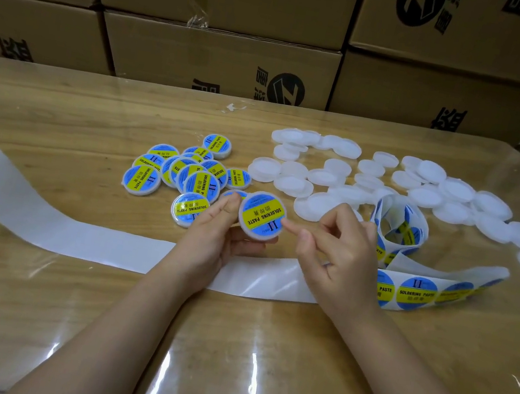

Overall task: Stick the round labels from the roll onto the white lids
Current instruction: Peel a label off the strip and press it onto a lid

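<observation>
1. Closest in, the wood-look surface (257, 363) is sitting under a clear shiny sheet. The spent backing strip (97, 243) is running across it and passing under both wrists.
2. Just past that, the left hand (212, 240) is gripping the labelled lid (262, 216) up off the surface. Its thumb and fingers are curling round the rim, and the label is tilting up toward the camera.
3. The right hand (335, 252) is reaching in from the side, with its forefinger (292, 229) touching the lid's right edge. The other fingers are curling in loosely, and it's gripping nothing that I can see.
4. So I'm guessing they're finishing this one off. The label is looking stuck down and roughly centred, and that finger is probably smoothing the edge. The next move is calling for dropping it with the done ones, grabbing a blank and peeling a fresh sticker.
5. Off to the right, the label roll (400, 221) is lying loosely unwound. Its tail of unpeeled round labels (415, 292) is trailing toward the right hand, so the next sticker is sitting close.
6. Further back on the left, the finished lids (183, 173) are piling up. On the right the blank white lids (392, 185) are spreading out, plenty left to do.
7. Right at the back, cardboard boxes (220, 61) are stacking up like a wall.
</observation>
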